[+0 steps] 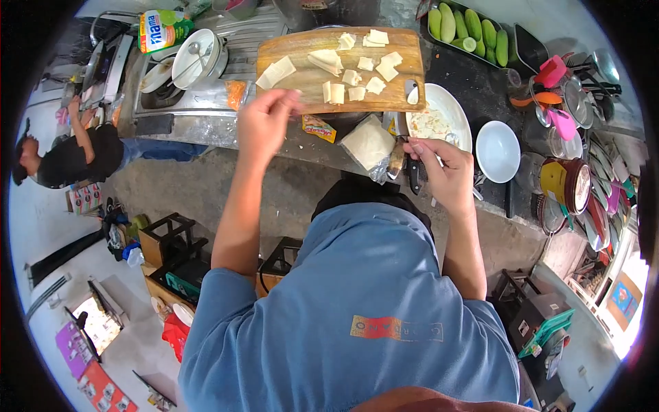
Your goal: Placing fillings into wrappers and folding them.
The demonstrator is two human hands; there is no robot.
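Observation:
My left hand (pixel 270 121) is over the front left corner of a wooden cutting board (pixel 293 46), its thumb and fingertips drawn together. On the board lie several pale folded wrapper pieces (pixel 325 61), some small and square, others larger strips. My right hand (pixel 445 172) is in front of a white plate (pixel 448 105) smeared with food remnants, thumb and index finger meeting. Whether either hand pinches something small is unclear. Just left of my right fingers is a brown-handled utensil (pixel 395 160), beside a stack of square wrappers (pixel 368 143) in clear plastic.
A white bowl (pixel 498 152) and a lidded jar (pixel 566 185) stand to the right. Cucumbers (pixel 468 31) fill a black tray behind. Stacked dishes (pixel 195 59) are by the sink at left. An orange-filled packet (pixel 236 94) lies beside the board. Another person (pixel 72 152) works far left.

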